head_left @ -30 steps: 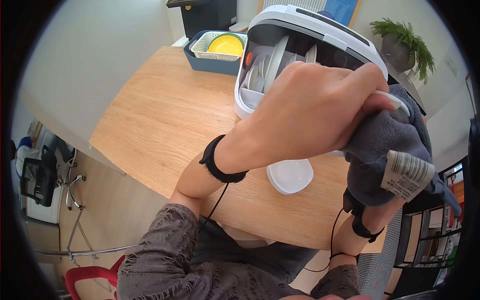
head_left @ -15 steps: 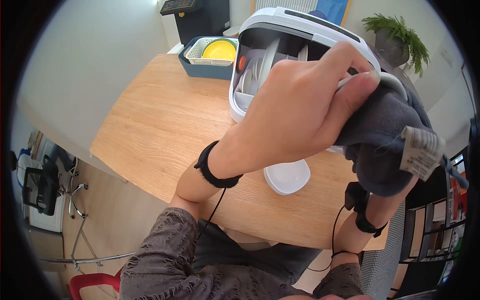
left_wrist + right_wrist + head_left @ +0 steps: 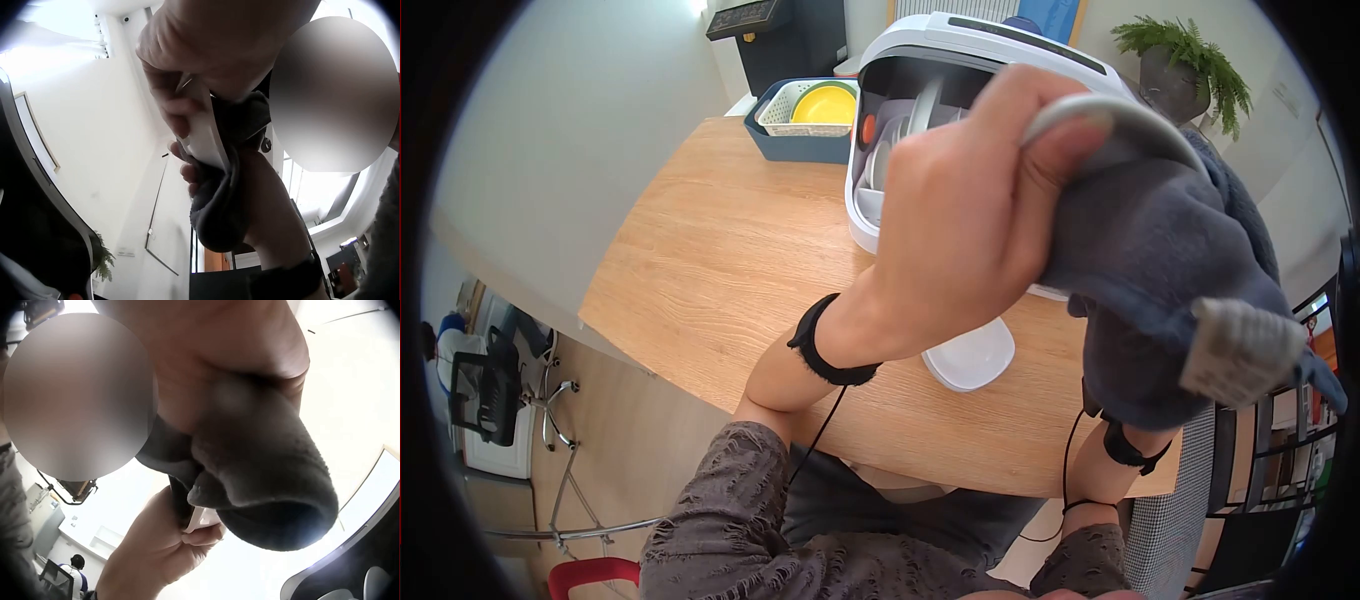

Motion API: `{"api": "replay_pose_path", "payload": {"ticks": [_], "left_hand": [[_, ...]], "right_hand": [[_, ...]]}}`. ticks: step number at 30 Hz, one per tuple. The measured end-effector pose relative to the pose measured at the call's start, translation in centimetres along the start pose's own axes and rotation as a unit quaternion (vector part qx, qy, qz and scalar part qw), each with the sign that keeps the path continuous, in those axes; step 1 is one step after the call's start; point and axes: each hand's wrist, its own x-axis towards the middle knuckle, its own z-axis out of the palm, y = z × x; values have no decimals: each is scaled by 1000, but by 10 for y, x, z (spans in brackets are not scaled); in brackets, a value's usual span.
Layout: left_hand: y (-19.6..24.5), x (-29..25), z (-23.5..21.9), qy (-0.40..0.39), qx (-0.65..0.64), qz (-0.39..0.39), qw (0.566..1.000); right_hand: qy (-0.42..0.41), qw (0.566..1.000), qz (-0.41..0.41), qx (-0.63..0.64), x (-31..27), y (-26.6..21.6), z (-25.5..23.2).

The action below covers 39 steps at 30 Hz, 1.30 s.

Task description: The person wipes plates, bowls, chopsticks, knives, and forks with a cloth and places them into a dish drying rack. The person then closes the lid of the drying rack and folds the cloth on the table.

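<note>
In the head view my left hand [image 3: 965, 205] grips the rim of a white dish [image 3: 1142, 122], thumb on the inner side and fingers beyond. A dark grey cloth [image 3: 1160, 240] with a pale label [image 3: 1242, 350] lies over the dish and hangs below it. My right hand [image 3: 244, 344] holds the cloth around the dish from the other side; in the head view the cloth hides it. The left wrist view shows the dish's pale side [image 3: 205, 134] between both hands. On the table below sits a white squarish bowl [image 3: 970, 357].
A white dish cabinet [image 3: 862, 215] with an open front and upright plates [image 3: 925, 105] stands at the back of the wooden table [image 3: 700, 260]. Left of it, a blue basin [image 3: 800, 148] holds a white basket [image 3: 775, 117] and a yellow bowl [image 3: 825, 103]. A potted fern [image 3: 1180, 75] is behind.
My left hand has tilted upright and shifted left, and more of the dish's rim shows. The cloth has shifted along with the dish. The view has also shifted slightly.
</note>
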Motion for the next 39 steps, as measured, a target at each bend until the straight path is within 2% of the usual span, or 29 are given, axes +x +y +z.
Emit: {"api": "replay_pose_path", "payload": {"ticks": [2,3,4,6,11,24,26,39], "left_hand": [[5,4,-8,-2,-30,-44,999],[-3,7,-3,43,-50,26,997],[0,6,0,36,-55,26,998],[9,1,-2,-15,-78,-50,996],[11,2,-6,-66,-38,-30,997],[4,6,-6,-36,-54,-13,998],[0,12,-6,-4,-14,96,995],[-25,-16,13,-5,-68,-15,998]], "right_hand": [[12,1000,2,-4,-4,2,-4],[20,1000,4,-6,-6,3,-6],[28,1000,6,-7,-8,4,-9],[37,999,8,-5,-11,4,-10],[40,999,3,-4,-14,5,-6],[25,1000,2,-9,-19,12,16],[23,1000,5,-9,-21,14,18],[2,999,48,-19,-41,31,24]]}}
